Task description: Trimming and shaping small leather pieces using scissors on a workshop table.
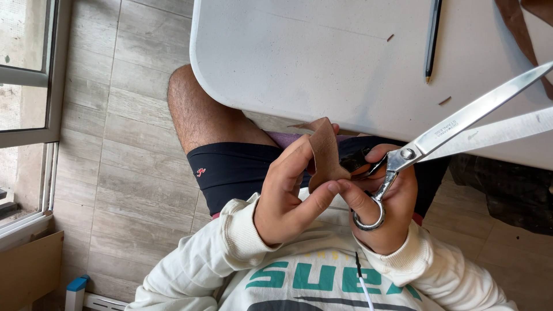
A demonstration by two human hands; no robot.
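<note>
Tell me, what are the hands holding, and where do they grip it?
The left hand pinches a small brown leather piece at its lower edge. The right hand holds large steel scissors by the handle loops, blades open.

pencil (432, 37) on table (299, 63) | scissors (461, 129) right of leather piece (325, 155)
</note>
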